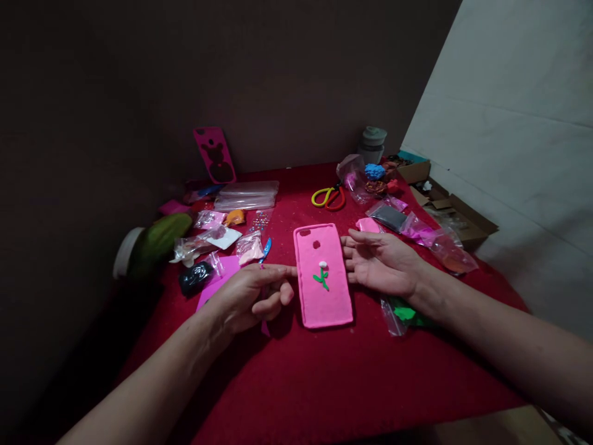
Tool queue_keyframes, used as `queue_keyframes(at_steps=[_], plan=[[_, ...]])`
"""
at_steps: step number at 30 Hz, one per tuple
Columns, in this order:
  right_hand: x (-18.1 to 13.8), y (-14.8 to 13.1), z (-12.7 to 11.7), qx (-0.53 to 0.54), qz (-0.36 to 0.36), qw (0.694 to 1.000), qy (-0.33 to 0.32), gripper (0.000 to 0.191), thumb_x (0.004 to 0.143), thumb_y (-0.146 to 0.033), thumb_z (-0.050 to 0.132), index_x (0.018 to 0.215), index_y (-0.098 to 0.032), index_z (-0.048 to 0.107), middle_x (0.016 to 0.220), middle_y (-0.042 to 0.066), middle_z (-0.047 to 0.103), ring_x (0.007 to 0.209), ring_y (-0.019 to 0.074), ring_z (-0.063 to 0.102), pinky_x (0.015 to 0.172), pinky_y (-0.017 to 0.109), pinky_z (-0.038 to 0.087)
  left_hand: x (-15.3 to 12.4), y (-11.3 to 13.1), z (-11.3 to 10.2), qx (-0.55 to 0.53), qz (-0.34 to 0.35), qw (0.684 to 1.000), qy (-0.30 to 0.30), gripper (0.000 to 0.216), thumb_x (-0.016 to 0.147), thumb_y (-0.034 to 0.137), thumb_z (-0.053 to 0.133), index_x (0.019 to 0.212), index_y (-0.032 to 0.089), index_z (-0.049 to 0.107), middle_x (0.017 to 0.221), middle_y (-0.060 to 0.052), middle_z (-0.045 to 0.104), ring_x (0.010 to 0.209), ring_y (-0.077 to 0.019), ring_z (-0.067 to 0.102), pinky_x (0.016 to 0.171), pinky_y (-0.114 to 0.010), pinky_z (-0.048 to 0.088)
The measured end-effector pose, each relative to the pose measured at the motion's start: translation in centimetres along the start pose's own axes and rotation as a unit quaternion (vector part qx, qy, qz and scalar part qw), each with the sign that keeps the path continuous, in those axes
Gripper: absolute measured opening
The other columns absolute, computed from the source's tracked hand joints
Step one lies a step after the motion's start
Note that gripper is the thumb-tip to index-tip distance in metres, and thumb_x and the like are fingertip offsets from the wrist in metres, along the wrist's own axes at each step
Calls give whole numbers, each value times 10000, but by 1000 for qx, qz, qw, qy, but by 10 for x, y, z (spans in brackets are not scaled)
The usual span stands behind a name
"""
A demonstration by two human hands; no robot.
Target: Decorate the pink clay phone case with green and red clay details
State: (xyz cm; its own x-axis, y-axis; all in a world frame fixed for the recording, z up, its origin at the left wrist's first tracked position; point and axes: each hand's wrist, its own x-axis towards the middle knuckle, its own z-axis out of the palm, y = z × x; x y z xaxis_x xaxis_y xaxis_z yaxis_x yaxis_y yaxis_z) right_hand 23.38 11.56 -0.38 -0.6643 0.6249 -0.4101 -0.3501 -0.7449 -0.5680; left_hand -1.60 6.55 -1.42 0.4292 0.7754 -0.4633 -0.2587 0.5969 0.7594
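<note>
A pink clay-covered phone case [324, 303] lies on the red cloth between my hands, bearing a small white bud [323, 264] with a green stem and leaves [321, 279]. My left hand [259, 293] is at its left edge, index finger stretched out to touch it. The other left fingers are curled around a thin pink modelling tool [265, 327], mostly hidden by the hand. On the right side, my right hand [382, 262] is open, palm turned up and inward, fingertips at the case's edge. A blue plastic tool [266, 247] lies beyond my left hand.
Scissors [328, 196] with yellow and red handles lie behind the case. Bagged clay [197, 277] and clear cases [248, 194] are on the left; more clay bags [391, 216] and cardboard boxes [467, 216] on the right. A bear-decorated case [215, 154] leans against the wall.
</note>
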Motion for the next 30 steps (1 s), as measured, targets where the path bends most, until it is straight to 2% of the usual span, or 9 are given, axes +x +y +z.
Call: queue_keyframes(at_steps=[4, 8, 14, 23, 27, 30], plan=[[0, 0, -2, 14, -10, 1000, -14, 280, 982, -327, 356, 1001, -162, 581, 903, 92, 703, 816, 208, 652, 921, 446, 431, -1, -1, 1, 19, -4, 1000, -19, 200, 875, 196, 553, 956, 71, 686, 596, -47, 610, 299, -7, 229, 325, -147, 199], [0, 0, -4, 28, -21, 999, -24, 298, 981, -343, 352, 1024, -159, 582, 895, 84, 706, 807, 198, 649, 900, 411, 441, -1, -3, 3, 45, -20, 998, -37, 175, 905, 196, 536, 831, 82, 647, 616, -63, 620, 299, -5, 238, 326, -148, 186], [-1, 0, -2, 41, -34, 998, -38, 326, 975, -354, 356, 1082, -146, 582, 918, 90, 704, 817, 193, 636, 881, 383, 450, 0, -6, 4, 68, -24, 997, -36, 184, 925, 229, 535, 791, 114, 586, 596, -36, 602, 299, -14, 252, 328, -152, 186], [-2, 2, 0, 57, -49, 996, -45, 293, 965, -349, 388, 1036, -152, 592, 848, 62, 667, 781, 178, 589, 900, 349, 434, 0, -5, 5, 71, -33, 996, -34, 103, 874, 187, 609, 809, 108, 611, 628, -40, 617, 319, -2, 278, 331, -126, 194], [-2, 2, 2, 65, -54, 995, -46, 310, 965, -341, 382, 1045, -130, 595, 893, 76, 674, 850, 171, 597, 925, 314, 431, 0, -7, 5, 60, -22, 997, -33, 110, 879, 196, 625, 811, 113, 599, 633, -32, 614, 321, 3, 283, 330, -119, 190], [-3, 2, 3, 65, -51, 995, -46, 321, 963, -347, 383, 1045, -121, 596, 848, 69, 661, 832, 167, 591, 934, 311, 423, 0, -8, 5, 48, -8, 998, -32, 117, 881, 208, 636, 818, 121, 589, 642, -22, 612, 329, 5, 289, 336, -113, 209]])
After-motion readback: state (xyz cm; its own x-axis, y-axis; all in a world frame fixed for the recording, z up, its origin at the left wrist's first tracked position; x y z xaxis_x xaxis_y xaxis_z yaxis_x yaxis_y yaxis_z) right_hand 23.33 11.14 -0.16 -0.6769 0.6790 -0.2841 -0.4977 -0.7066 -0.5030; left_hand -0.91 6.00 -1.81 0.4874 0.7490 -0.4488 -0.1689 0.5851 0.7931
